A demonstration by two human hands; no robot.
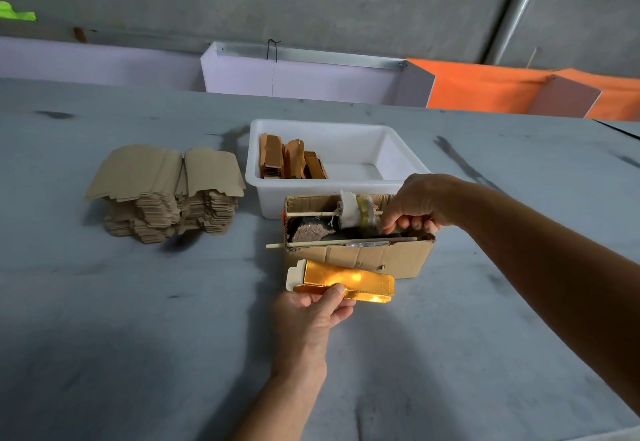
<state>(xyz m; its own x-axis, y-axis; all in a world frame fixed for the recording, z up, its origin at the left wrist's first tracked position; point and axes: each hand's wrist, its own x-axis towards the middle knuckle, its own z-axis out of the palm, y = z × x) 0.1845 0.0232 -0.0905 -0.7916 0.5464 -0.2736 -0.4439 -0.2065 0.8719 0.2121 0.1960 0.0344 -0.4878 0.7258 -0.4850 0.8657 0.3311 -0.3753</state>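
My left hand (317, 312) grips a shiny gold folded carton (349, 283) by its near edge, just above the grey table and in front of a brown cardboard box (360, 257). That box holds a tape roll (363, 213) wrapped in white cloth on a wooden stick, plus a dark rock-like lump (311, 229). My right hand (415, 205) reaches into the right end of the box, fingers curled beside the tape roll; what they pinch is hidden.
A white plastic tub (391, 149) behind the box holds several folded orange-gold cartons (291, 161). A tall stack of flat brown carton blanks (166, 191) stands to the left. White and orange panels line the table's far edge.
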